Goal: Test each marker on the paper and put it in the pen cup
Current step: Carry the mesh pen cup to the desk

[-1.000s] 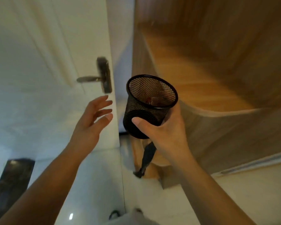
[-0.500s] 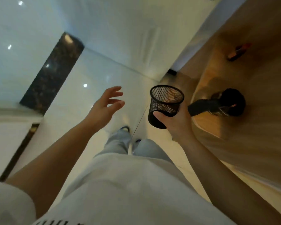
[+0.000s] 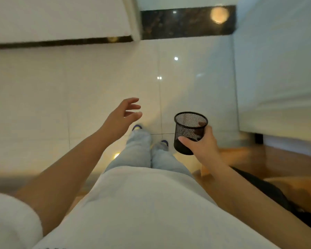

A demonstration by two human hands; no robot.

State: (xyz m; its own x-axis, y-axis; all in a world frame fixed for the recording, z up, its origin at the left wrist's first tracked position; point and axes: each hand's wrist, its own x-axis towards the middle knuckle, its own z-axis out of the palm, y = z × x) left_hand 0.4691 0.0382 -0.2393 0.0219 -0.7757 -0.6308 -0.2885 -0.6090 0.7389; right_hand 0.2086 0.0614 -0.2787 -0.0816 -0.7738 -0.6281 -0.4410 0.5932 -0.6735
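From the head view, looking straight down, the right hand (image 3: 203,144) is wrapped around the lower wall of the black round wire-mesh pen cup (image 3: 189,132), thumb across its near side, holding it upright in the air right of centre above the glossy white tiled floor (image 3: 97,83). The left hand (image 3: 123,117) hangs in the air to the left, fingers loosely spread and holding nothing. Between them, light blue jeans (image 3: 142,151) and a white shirt (image 3: 142,212) fill the near middle. A wooden surface (image 3: 276,166) lies at the near right.
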